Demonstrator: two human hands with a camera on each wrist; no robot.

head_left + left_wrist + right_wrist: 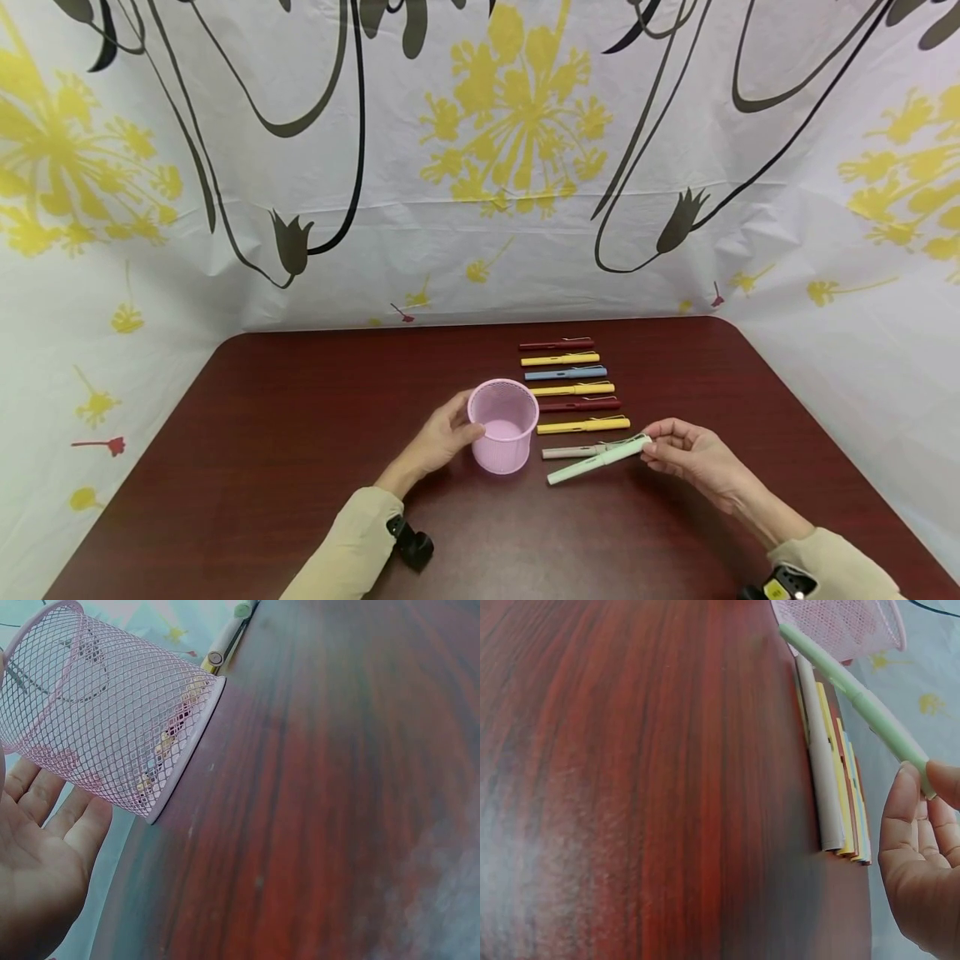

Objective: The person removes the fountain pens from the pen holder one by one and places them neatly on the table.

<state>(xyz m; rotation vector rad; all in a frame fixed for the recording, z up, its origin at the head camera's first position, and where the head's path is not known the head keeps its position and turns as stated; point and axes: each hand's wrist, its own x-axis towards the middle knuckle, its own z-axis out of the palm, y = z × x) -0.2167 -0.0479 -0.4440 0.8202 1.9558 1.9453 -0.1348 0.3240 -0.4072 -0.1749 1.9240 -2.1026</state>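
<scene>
A pink mesh pen cup (502, 454) stands upright near the middle of the table. My left hand (442, 437) grips it from the left, thumb over the near rim and fingers along its far side; in the left wrist view those fingers (71, 817) lie against the mesh. Between thumb and fingertips, my right hand (697, 462) pinches a light green pen (596, 462) by its capped clip end. The pen slants down to the left, and in the right wrist view it is raised over a pale grey pen (825, 787).
Behind the green pen lies a row of pens, roughly parallel: yellow (581, 426), dark red (581, 405), blue (564, 374) and others. The cup stands close by their left ends. A patterned white cloth (450, 250) hangs behind the dark red-brown table (300, 417).
</scene>
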